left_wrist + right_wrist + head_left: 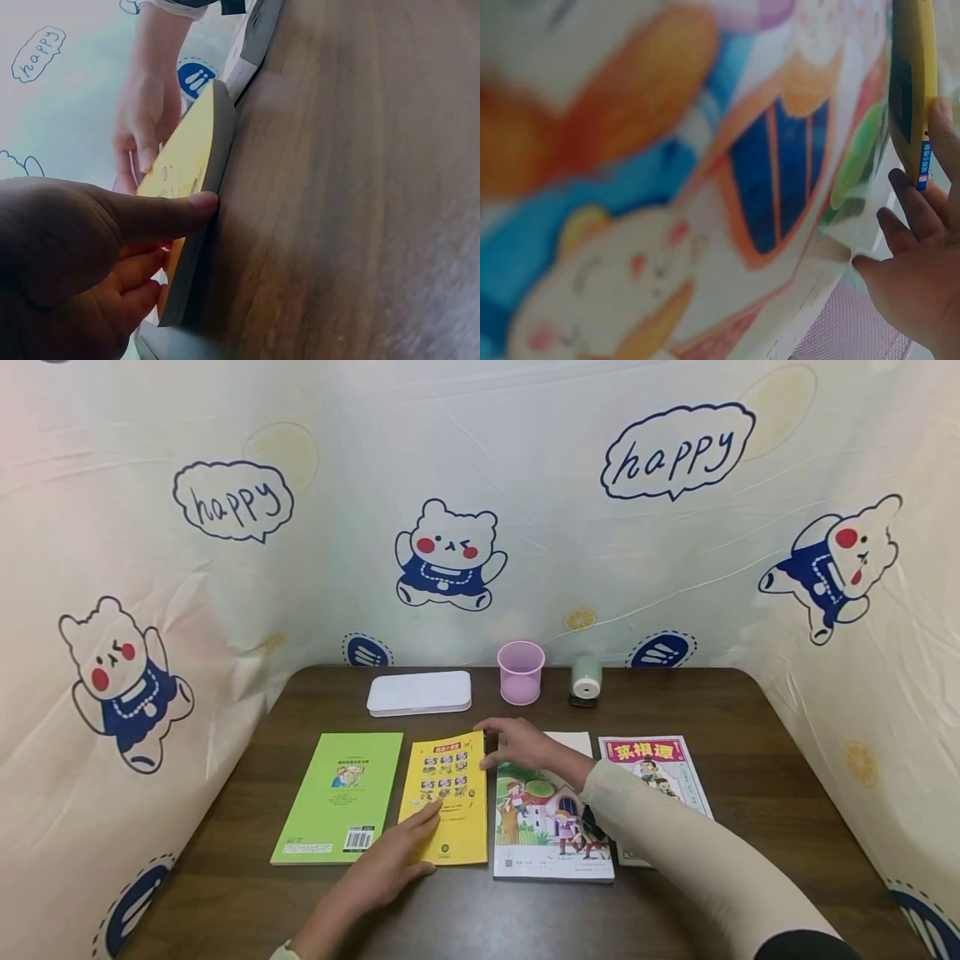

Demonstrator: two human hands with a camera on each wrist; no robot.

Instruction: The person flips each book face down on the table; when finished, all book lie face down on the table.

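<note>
A yellow book (457,827) lies face-up on the brown table between a green book (337,802) and a picture-covered book (540,827). My left hand (390,864) grips its near left corner. In the left wrist view the thumb (180,214) lies along the near edge, and the other fingers are bent at the book's side. At the far right corner my right hand (528,746) pinches the yellow book, one finger at the top edge and the thumb by the right side. The right wrist view shows fingers (915,202) close to its dark spine side.
A comic-style book (652,764) lies at the right, partly behind my right sleeve (675,827). Along the back stand a white flat case (418,693), a pink mesh cup (521,672) and a small green device (586,677). A printed cloth (540,527) encloses the table's back and sides.
</note>
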